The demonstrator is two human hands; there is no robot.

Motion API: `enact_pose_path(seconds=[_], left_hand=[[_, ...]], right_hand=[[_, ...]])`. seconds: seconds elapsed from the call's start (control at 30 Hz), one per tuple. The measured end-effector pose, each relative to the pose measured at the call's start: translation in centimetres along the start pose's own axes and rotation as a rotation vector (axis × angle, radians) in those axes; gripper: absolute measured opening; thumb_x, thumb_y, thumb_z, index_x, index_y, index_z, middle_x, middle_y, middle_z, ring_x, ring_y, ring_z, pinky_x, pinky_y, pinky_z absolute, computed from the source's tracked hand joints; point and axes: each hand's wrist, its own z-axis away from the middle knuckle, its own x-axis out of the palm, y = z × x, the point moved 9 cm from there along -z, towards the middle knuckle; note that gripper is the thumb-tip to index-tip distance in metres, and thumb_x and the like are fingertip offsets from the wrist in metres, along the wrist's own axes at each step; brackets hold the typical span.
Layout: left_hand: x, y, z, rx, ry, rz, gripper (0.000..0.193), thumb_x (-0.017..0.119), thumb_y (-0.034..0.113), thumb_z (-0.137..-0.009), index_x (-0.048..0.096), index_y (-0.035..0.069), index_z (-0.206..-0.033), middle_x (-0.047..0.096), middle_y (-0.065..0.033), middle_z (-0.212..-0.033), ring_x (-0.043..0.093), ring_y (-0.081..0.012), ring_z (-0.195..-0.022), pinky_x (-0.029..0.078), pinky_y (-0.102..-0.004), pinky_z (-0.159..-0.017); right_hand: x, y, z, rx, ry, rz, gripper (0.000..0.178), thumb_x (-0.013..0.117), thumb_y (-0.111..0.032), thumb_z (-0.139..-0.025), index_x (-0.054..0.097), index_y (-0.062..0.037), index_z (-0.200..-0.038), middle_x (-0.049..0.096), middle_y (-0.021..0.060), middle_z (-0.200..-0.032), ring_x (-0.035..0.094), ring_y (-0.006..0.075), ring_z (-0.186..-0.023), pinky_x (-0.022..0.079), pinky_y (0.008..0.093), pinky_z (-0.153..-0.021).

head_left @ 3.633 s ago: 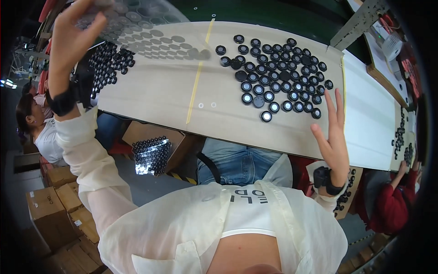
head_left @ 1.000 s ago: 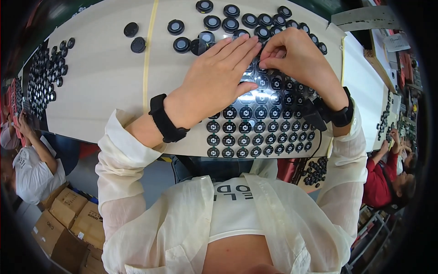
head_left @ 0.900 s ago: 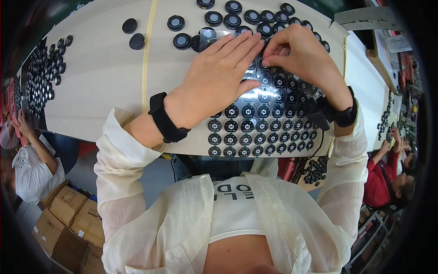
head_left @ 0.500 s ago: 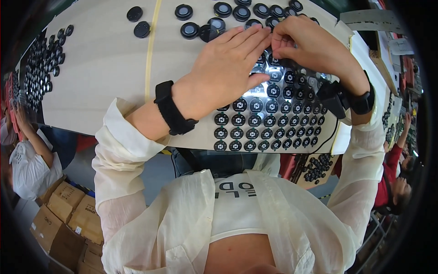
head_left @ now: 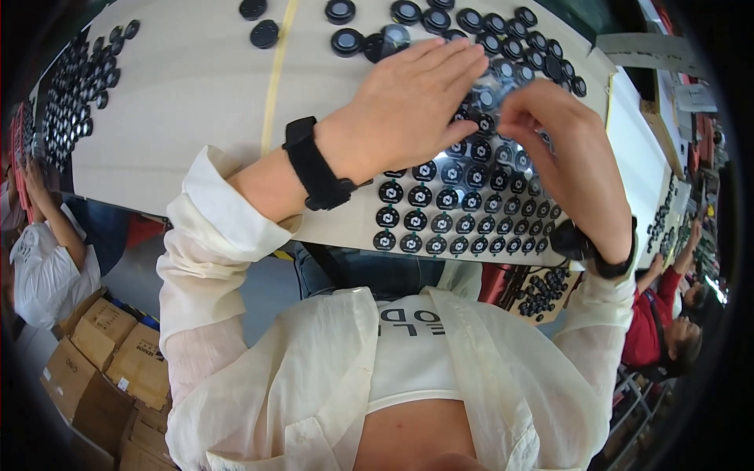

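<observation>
A clear glossy sheet of round black stickers [head_left: 444,222], with pale emblems in rows, lies on the table in front of me. My left hand [head_left: 412,102] rests palm down across its far left part, fingers stretched out. On the sheet's far side, my right hand [head_left: 554,125] has its fingers bent and thumb and fingertips close together; whatever they pinch, if anything, cannot be made out. Just beyond both hands stand black round discs with grey centres [head_left: 405,12]. One disc behind my left fingertips has a shiny clear piece [head_left: 395,36] over it.
A yellow tape line [head_left: 279,78] crosses the tan table [head_left: 188,110]. Two plain black discs [head_left: 264,34] lie left of it, and many more discs [head_left: 78,102] crowd the far left end. Cardboard boxes [head_left: 102,326] stand on the floor at left. Other people sit at both sides.
My right hand has drawn back toward me and slightly right, uncovering more discs behind it. My left hand stays flat on the sheet. The whole view has shifted a little.
</observation>
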Motion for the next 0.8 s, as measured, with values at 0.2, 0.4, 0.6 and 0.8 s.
enact_pose_path(seconds=[0.2,0.4,0.6,0.8], left_hand=[[-5.0,-1.0,-1.7,0.039,0.157,-0.043,0.045,0.066,0.019,-0.087,0.055,0.009,-0.130,0.055,-0.0144,-0.131,0.056,-0.0304,-0.116,0.045,-0.0408,-0.099],[-12.6,-16.5,4.2,-0.560,-0.130,-0.411,0.029,0.066,0.011,-0.088,0.063,0.009,-0.116,0.061,-0.0174,-0.107,0.065,-0.0300,-0.088,0.051,-0.0354,-0.077],[-12.0,-18.4,5.2,-0.707,-0.145,-0.142,0.029,0.070,0.013,-0.087,0.062,0.009,-0.115,0.061,-0.0103,-0.095,0.062,-0.0175,-0.073,0.051,-0.0281,-0.067],[-10.8,-10.0,0.1,-0.557,0.068,0.594,0.027,0.072,0.008,-0.086,0.065,0.003,-0.112,0.062,-0.0024,-0.093,0.058,-0.0068,-0.074,0.048,-0.0208,-0.066]], right_hand=[[-3.6,0.7,4.2,0.270,0.237,-0.392,0.010,0.066,-0.002,-0.085,0.058,0.0015,-0.090,0.058,0.0067,-0.081,0.058,0.0178,-0.079,0.048,0.0301,-0.078],[-3.1,2.3,6.5,0.348,0.340,-0.670,0.014,0.065,0.002,-0.086,0.057,0.0019,-0.097,0.057,0.0033,-0.088,0.057,0.0139,-0.089,0.046,0.0284,-0.084],[-2.7,1.4,6.3,0.189,0.525,-0.904,0.022,0.065,0.004,-0.087,0.057,0.0016,-0.107,0.058,0.0031,-0.092,0.055,0.0120,-0.090,0.044,0.0261,-0.087],[-1.7,4.1,6.1,0.255,0.617,-1.021,0.021,0.064,0.001,-0.090,0.058,0.0018,-0.111,0.059,0.0027,-0.094,0.055,0.0094,-0.090,0.044,0.0238,-0.085]])
